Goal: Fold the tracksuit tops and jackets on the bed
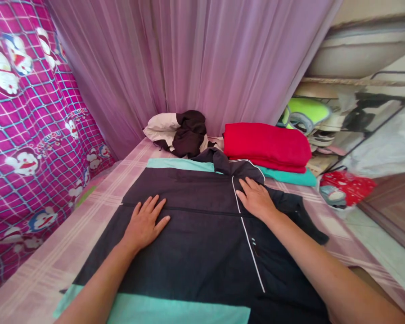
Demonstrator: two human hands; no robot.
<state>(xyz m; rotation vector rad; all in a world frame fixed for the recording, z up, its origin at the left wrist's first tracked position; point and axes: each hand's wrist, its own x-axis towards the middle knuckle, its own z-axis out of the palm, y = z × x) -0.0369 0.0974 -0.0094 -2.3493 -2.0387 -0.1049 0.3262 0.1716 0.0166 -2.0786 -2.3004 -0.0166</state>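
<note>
A dark jacket (189, 252) with white piping and teal panels lies spread sideways on the bed, its collar end to the right. My left hand (146, 224) rests flat on the jacket's left part, fingers apart, near the long front closure. Palm down, my right hand (255, 198) lies on the jacket by the white piping, its fingers stretched out. Neither hand grips anything. One dark sleeve runs along the far side, and part of the near right side is hidden by my right forearm.
Behind the jacket lie a crumpled black-and-white garment (189, 135) and a folded red cloth (266, 146) on top of a teal cloth (290, 177). A purple curtain (205, 58) hangs behind the plaid bed (37, 270). Shelves with shoes (320, 138) and a red bag (351, 186) stand at right.
</note>
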